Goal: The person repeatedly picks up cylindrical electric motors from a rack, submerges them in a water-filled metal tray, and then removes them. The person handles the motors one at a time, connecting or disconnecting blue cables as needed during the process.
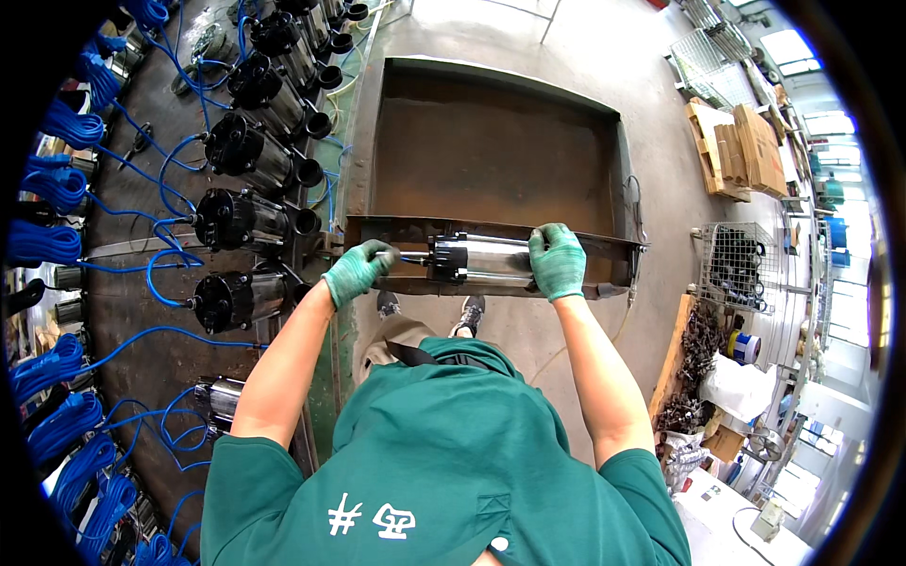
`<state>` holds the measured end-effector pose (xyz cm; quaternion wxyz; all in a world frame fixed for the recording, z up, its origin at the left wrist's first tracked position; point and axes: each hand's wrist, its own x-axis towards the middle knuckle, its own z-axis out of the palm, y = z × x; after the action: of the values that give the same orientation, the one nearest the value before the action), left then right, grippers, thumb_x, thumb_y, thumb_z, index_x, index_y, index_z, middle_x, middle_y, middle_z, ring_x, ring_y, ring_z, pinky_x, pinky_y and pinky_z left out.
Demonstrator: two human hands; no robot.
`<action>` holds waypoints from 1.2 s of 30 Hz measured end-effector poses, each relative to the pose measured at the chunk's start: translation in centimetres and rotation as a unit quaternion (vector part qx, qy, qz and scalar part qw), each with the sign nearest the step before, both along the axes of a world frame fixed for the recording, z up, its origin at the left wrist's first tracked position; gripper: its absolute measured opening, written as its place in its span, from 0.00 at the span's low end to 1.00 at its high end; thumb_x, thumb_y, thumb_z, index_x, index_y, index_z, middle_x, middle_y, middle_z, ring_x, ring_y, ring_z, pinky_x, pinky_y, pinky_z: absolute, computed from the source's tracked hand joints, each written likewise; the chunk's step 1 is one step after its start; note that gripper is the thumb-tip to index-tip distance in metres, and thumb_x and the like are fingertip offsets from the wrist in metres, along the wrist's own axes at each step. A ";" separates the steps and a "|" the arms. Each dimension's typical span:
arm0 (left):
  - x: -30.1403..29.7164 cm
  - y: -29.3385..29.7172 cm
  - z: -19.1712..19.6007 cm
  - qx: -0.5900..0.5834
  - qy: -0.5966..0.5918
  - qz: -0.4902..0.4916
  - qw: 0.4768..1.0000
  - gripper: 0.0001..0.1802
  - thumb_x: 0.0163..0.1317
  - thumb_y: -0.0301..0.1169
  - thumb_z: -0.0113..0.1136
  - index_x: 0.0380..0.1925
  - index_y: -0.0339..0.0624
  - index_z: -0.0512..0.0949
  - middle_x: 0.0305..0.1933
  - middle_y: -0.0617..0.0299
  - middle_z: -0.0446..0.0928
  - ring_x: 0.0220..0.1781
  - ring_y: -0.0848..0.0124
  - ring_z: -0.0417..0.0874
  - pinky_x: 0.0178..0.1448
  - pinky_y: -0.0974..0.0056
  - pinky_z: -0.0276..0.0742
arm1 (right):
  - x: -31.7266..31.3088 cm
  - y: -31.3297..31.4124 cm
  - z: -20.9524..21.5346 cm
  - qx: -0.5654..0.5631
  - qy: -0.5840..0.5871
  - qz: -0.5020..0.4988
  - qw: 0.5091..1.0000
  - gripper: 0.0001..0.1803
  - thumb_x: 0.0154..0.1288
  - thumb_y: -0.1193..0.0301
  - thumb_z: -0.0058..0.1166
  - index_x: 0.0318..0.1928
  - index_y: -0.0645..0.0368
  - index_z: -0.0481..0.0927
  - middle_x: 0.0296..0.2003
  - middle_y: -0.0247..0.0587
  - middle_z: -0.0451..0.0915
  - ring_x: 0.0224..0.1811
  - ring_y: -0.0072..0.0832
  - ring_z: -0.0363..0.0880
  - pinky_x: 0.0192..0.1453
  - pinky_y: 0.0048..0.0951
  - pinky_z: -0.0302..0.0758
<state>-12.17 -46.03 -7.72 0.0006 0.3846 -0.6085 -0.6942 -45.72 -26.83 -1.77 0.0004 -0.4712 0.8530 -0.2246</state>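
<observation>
A silver cylindrical motor (493,259) with a black end piece lies sideways across the near part of a dark metal tank. From its black end a thin shaft (413,257) points left. My left hand (357,272), in a green glove, is closed at the tip of that shaft, its fingers pinched together. What exactly sits between those fingertips is partly hidden. Around the right end of the silver body my gloved right hand (559,261) is wrapped, thumb on the near side.
The rectangular tank (625,179) has rusty brown inside. Along the left, a dark bench (142,302) bears several black-and-silver pumps (247,222) with blue cables (58,245). To the right stand a wire basket (738,269), flattened cardboard (760,151) and a white sack (741,387).
</observation>
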 end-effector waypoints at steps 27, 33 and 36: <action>0.5 -2.9 -3.8 0.254 0.049 0.105 0.960 0.19 0.74 0.34 0.67 0.60 0.39 0.84 0.42 0.63 0.88 0.40 0.73 0.88 0.46 0.68 0.84 | -0.2 0.0 0.2 0.004 -0.005 -0.006 1.000 0.11 0.67 0.63 0.59 0.33 0.57 0.84 0.37 0.50 0.85 0.43 0.50 0.84 0.54 0.48 0.81; 0.3 0.5 -1.9 0.055 0.165 0.100 0.980 0.25 0.75 0.34 0.65 0.69 0.41 0.77 0.57 0.60 0.83 0.50 0.71 0.86 0.52 0.62 0.84 | 0.0 0.4 0.2 -0.014 -0.004 0.000 1.000 0.08 0.66 0.67 0.60 0.32 0.57 0.85 0.35 0.47 0.84 0.42 0.48 0.84 0.51 0.46 0.82; 0.1 0.3 -0.4 0.126 0.204 0.079 0.968 0.27 0.74 0.35 0.67 0.69 0.43 0.75 0.58 0.59 0.82 0.49 0.69 0.87 0.50 0.61 0.85 | -0.1 0.4 0.5 -0.018 -0.004 0.003 1.000 0.08 0.65 0.67 0.60 0.32 0.58 0.85 0.35 0.47 0.84 0.42 0.48 0.84 0.51 0.46 0.82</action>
<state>-12.05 -45.70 -8.13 0.1306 0.2788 -0.4709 -0.8267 -45.82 -26.45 -1.23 -0.0041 -0.4724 0.8474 -0.2423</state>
